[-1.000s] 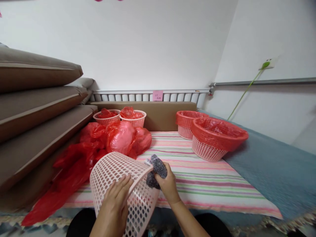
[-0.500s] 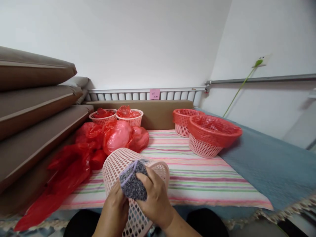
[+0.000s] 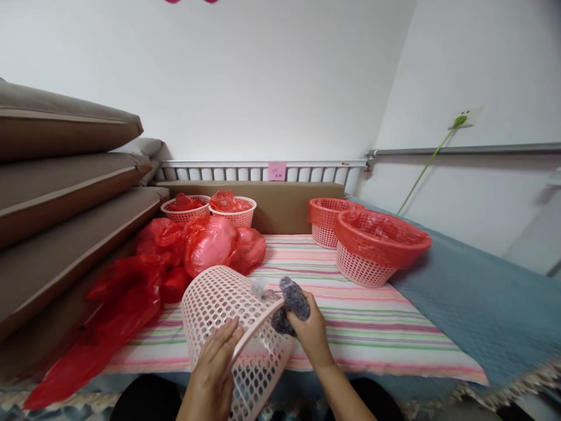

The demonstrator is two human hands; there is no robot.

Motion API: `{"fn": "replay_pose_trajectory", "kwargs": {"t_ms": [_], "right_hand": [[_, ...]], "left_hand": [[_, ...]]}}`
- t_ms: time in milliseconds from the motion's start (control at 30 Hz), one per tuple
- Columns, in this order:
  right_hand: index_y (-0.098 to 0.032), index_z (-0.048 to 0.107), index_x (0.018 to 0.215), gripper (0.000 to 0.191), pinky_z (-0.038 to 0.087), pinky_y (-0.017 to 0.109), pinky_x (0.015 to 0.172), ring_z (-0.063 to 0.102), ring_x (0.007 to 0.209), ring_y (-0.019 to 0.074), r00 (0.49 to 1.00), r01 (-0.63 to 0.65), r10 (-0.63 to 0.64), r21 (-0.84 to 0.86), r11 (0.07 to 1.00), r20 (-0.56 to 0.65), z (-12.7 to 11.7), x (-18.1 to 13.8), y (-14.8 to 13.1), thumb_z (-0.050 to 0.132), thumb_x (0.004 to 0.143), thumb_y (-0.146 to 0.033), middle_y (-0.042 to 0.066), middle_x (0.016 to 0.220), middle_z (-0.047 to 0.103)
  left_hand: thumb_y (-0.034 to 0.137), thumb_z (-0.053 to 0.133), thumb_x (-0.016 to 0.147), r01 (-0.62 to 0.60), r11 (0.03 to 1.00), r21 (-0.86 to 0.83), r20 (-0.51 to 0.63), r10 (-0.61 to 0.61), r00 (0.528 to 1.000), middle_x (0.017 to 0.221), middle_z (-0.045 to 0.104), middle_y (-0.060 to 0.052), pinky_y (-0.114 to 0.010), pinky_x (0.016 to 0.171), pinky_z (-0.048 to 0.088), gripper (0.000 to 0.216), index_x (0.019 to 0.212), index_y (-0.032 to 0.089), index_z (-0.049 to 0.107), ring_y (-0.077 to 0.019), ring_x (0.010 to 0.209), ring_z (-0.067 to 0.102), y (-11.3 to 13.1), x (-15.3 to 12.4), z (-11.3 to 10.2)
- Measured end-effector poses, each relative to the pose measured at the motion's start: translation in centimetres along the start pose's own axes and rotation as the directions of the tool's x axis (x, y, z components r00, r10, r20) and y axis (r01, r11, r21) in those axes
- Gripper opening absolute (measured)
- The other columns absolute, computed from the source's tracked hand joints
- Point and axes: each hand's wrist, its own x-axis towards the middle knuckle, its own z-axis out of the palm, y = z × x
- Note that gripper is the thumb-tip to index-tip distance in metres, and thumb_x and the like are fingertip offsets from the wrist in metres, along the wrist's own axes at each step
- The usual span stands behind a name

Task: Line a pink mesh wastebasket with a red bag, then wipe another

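A pale pink perforated plastic basket [image 3: 210, 292] lies tilted on its side at the front edge of the striped cloth, its mouth toward the lower right. My left hand [image 3: 214, 365] rests on its side near the rim, fingers stretched out along the holes. In my right hand [image 3: 309, 327] is a dark grey cleaning cloth [image 3: 294, 298], bunched and folded over the basket's rim, with part of it inside. A small clear, shiny piece [image 3: 259, 287] shows on the basket wall near the rim; I cannot make out what it is.
Red plastic bags [image 3: 210, 245] lie heaped on the left. Two pink baskets [image 3: 236, 217] holding red plastic stand behind them. On the right are two baskets [image 3: 366, 269] lined with red bags. Stacked brown cushions [image 3: 65, 169] rise at the left; a striped cloth [image 3: 372, 339] covers the surface.
My right hand has moved right with the cloth, from the basket's outer side to its rim. My left hand has opened flatter on the side. The basket has turned, showing more of its mouth.
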Motion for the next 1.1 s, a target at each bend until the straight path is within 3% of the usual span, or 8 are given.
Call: {"fn": "replay_pose_trajectory", "kwargs": {"t_ms": [100,267,433,533,700,800,900,1100], "right_hand": [[-0.018,0.055,0.095,0.034,0.050,0.033,0.068,0.063,0.075,0.0220,0.976,-0.215,0.216,0.149,0.965,0.015,0.0,0.4,1.9,0.062,0.066,-0.035,0.004,0.082,0.067],[-0.018,0.054,0.096,0.036,0.049,0.033,0.069,0.062,0.076,0.0219,0.972,-0.235,0.235,0.142,0.961,0.019,0.1,0.4,1.4,0.062,0.068,-0.039,0.004,0.084,0.066],[-0.020,0.052,0.108,0.043,0.047,0.037,0.083,0.059,0.094,0.0232,0.990,0.139,-0.137,-0.052,0.989,0.037,0.4,-0.4,-2.8,0.058,0.066,-0.021,0.007,0.102,0.062],[-0.022,0.050,0.113,0.057,0.043,0.042,0.091,0.053,0.107,0.0268,0.914,0.403,-0.391,-0.140,0.904,0.105,0.9,-2.1,-5.5,0.058,0.057,-0.012,0.009,0.115,0.056],[-0.024,0.049,0.113,0.062,0.043,0.043,0.091,0.052,0.111,0.0286,0.828,0.553,-0.525,-0.133,0.822,0.198,1.4,-3.3,-6.9,0.064,0.054,-0.014,0.011,0.123,0.051],[-0.024,0.050,0.109,0.056,0.043,0.042,0.091,0.054,0.106,0.0267,0.879,0.468,-0.451,-0.096,0.878,0.154,1.2,-1.8,-5.2,0.061,0.055,-0.014,0.008,0.114,0.056],[-0.021,0.050,0.106,0.046,0.048,0.034,0.080,0.059,0.091,0.0216,0.980,0.194,-0.190,-0.059,0.979,0.065,0.8,0.1,-2.9,0.056,0.061,-0.016,0.005,0.099,0.061],[-0.019,0.051,0.103,0.039,0.049,0.028,0.070,0.060,0.076,0.0184,0.999,-0.004,0.003,0.027,1.000,0.053,0.4,0.9,-1.6,0.057,0.064,-0.022,0.003,0.088,0.063]], "left_hand": [[0.000,0.038,0.077,-0.013,1.000,0.025,-0.012,0.013,1.000,0.136,0.049,-0.011,-0.042,0.100,0.044,0.060,0.133,0.022,0.040,-0.0217,0.128,0.043,0.2,-0.1,0.1],[0.001,0.041,0.077,-0.016,0.998,0.066,-0.034,0.019,0.999,0.134,0.051,-0.012,-0.044,0.099,0.044,0.057,0.131,0.020,0.043,-0.0235,0.126,0.045,0.3,0.2,0.0],[-0.001,0.041,0.074,0.013,0.999,0.032,-0.042,-0.012,0.999,0.133,0.052,-0.011,-0.044,0.100,0.043,0.059,0.128,0.021,0.048,-0.0236,0.126,0.045,0.5,0.9,-0.2],[-0.001,0.041,0.073,0.012,1.000,-0.002,-0.046,-0.012,0.999,0.134,0.051,-0.011,-0.044,0.100,0.044,0.060,0.128,0.021,0.047,-0.0241,0.126,0.045,0.4,0.9,0.0],[0.001,0.041,0.076,-0.005,0.998,-0.066,-0.068,0.001,0.998,0.132,0.052,-0.014,-0.043,0.098,0.045,0.054,0.127,0.019,0.048,-0.0242,0.124,0.046,0.0,0.6,-0.1],[0.000,0.041,0.073,0.013,0.996,-0.083,-0.049,-0.017,0.999,0.134,0.051,-0.010,-0.044,0.100,0.043,0.061,0.129,0.023,0.047,-0.0241,0.125,0.045,0.1,0.8,-0.2],[0.001,0.043,0.072,0.026,0.998,-0.062,-0.061,-0.030,0.998,0.132,0.053,-0.010,-0.044,0.099,0.044,0.059,0.126,0.024,0.050,-0.0242,0.122,0.049,0.3,0.9,0.0],[0.001,0.042,0.077,0.009,1.000,-0.006,-0.142,-0.010,0.990,0.140,0.044,-0.010,-0.046,0.102,0.039,0.059,0.132,0.023,0.042,-0.0250,0.131,0.036,1.2,1.0,-0.3]]}}
